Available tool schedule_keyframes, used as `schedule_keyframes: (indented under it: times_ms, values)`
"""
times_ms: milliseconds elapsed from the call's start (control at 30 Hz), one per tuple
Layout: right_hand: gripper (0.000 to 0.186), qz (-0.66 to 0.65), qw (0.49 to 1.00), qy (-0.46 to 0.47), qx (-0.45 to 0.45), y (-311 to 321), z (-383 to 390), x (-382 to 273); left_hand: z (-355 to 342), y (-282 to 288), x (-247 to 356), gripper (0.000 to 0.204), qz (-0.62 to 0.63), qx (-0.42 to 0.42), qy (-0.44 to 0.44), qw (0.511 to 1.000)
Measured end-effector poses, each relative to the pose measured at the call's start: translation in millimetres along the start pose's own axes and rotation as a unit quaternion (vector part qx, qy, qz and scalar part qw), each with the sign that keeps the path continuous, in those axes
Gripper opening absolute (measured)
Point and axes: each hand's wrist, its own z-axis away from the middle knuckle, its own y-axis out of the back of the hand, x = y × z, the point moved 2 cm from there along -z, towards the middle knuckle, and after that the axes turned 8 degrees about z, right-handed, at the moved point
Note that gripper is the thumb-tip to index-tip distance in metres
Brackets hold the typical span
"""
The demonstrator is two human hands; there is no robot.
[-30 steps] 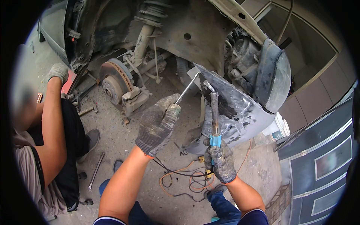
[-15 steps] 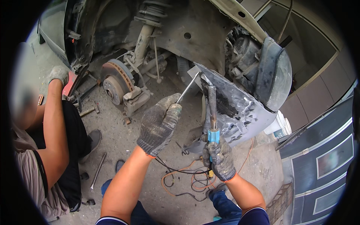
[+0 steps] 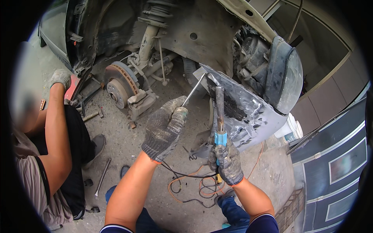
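My left hand [image 3: 164, 129], in a grey knit glove, is closed around a thin metal rod [image 3: 194, 91]; the glove hides its other end. The rod's tip meets the top edge of a scuffed grey bumper panel [image 3: 254, 123], beside a pale flat tab [image 3: 198, 73]. My gloved right hand [image 3: 228, 162] grips the blue handle of a corded soldering iron [image 3: 220, 112] with a long, dulled metal barrel. Its barrel stands upright in front of the panel's dark, cracked patch, and whether its end touches the panel I cannot tell.
A brake disc [image 3: 121, 83] and strut [image 3: 149, 42] stand exposed in the wheel arch. At left crouches another person, with a gloved hand [image 3: 61, 78] near the car. Orange and black cords [image 3: 194, 182], a hammer [image 3: 93, 115] and a metal bar [image 3: 102, 178] lie on the floor.
The soldering iron's barrel has shifted slightly up, and its bent tip no longer shows clearly. My left hand and the rod have barely moved.
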Motion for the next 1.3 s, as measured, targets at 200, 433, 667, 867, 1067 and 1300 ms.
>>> schedule_keyframes:
  times_ms: [200,433,667,867,1067,1300]
  values:
    - [0.047,-0.008,1.0,0.001,0.004,0,4,2,0,-1,-1,0.03,0.018,0.0,0.015,1.0]
    - [0.052,-0.016,1.0,0.001,0.007,6,8,17,0,0,-4,0.031,0.031,-0.002,0.02,0.999]
    - [0.052,-0.088,0.996,-0.01,-0.001,5,17,19,0,0,-2,0.031,0.017,0.004,-0.001,1.0]
    - [0.05,-0.016,1.0,0.001,0.01,7,4,18,0,-1,3,0.03,0.03,-0.002,0.05,0.998]
    - [0.052,-0.014,0.999,-0.013,0.035,14,12,31,0,1,-7,0.03,0.017,0.002,-0.013,1.0]
    - [0.048,-0.002,1.0,-0.006,0.015,8,10,25,1,-1,-3,0.03,0.018,0.003,0.024,1.0]
